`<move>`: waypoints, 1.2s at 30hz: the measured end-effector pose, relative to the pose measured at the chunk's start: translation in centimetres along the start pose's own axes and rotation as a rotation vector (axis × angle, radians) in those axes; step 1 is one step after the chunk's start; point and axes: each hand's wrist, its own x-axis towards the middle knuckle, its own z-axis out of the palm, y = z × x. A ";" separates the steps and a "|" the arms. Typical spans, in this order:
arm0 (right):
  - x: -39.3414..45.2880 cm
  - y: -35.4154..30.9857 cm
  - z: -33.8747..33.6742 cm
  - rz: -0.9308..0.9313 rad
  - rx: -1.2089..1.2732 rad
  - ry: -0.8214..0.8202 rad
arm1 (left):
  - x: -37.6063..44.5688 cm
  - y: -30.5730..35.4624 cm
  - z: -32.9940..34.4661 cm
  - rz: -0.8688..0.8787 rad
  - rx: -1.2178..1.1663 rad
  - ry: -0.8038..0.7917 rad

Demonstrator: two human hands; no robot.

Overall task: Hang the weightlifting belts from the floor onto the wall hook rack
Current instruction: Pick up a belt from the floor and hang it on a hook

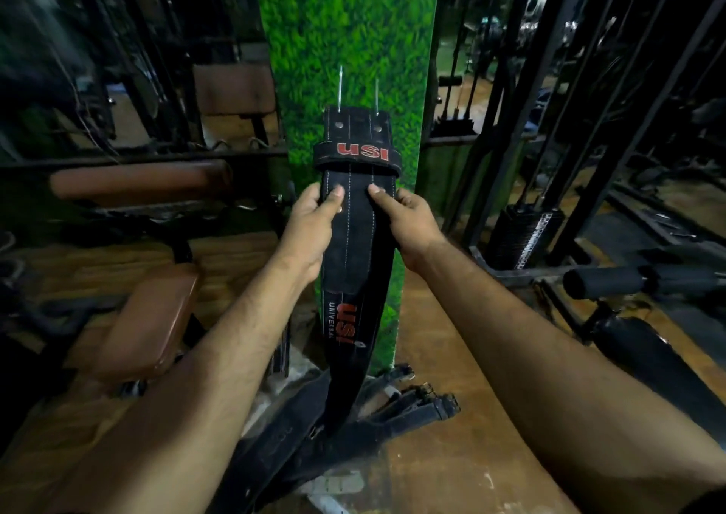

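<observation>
Hanging against the green grass-print wall panel (345,42), the black belt (355,238) has its top end just below 2 thin metal prongs (341,85), and its tail reaches the floor (451,317). More belts (393,415) lie heaped at the panel's foot, with bare floor to their right. The left hand (314,219) grips its left edge and the right hand (408,219) its right edge, thumbs on the front. Red "USI" marks its loop, "USI UNIVERSAL" lower down. A brown padded bench (145,317) stands left.
</observation>
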 end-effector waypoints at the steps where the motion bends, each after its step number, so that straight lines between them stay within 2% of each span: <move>1: 0.4 -0.9 -0.1 -0.029 0.004 -0.007 | 0.1 0.9 0.5 0.030 0.009 -0.002; 9: 2.5 -9.5 0.1 -0.272 0.079 -0.099 | 2.5 8.4 4.9 0.231 0.086 0.078; 13: 3.7 -13.3 0.5 -0.400 0.062 -0.038 | 3.9 10.8 6.5 0.299 0.062 0.127; 17: 4.2 -17.1 0.1 -0.581 -0.021 0.012 | 4.8 11.7 7.1 0.312 0.012 0.073; 21: 5.4 -20.9 0.1 -0.722 -0.053 0.151 | 5.5 12.3 7.9 0.346 0.046 0.079; 29: 6.8 -22.4 1.2 -0.786 -0.058 0.347 | 6.0 12.3 7.4 0.400 0.103 0.030; 33: 7.3 -21.8 0.9 -0.704 -0.055 0.463 | 5.4 10.1 6.5 0.370 0.124 -0.033; 36: 7.9 -21.8 0.6 -0.661 -0.052 0.519 | 5.0 7.9 5.4 0.281 0.133 -0.066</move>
